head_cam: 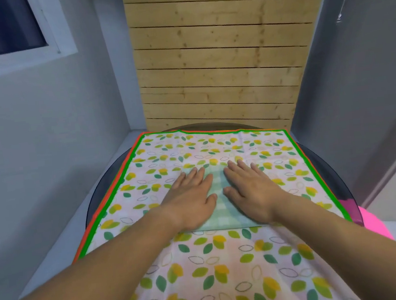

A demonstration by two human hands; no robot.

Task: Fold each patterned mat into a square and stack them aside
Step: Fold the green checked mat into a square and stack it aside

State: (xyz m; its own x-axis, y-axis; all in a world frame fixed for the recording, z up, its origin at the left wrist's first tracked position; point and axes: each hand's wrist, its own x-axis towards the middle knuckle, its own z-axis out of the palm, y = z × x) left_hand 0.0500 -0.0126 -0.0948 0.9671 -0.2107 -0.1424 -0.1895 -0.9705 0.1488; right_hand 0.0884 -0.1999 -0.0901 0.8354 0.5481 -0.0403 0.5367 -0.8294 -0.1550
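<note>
Fingers (196,174) straight and close together, both palms pressing flat on the folded green checked mat (220,211).
Left hand (192,194) and right hand (249,186) lie side by side, thumbs nearly meeting, at the middle of the round tabletop (100,196). Under them a green-bordered leaf-patterned mat (216,148) spreads edge to edge, and something pink (373,221) shows past the right edge.

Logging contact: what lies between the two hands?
Head view: only a strip of the green checked mat, under left hand and right hand.
</note>
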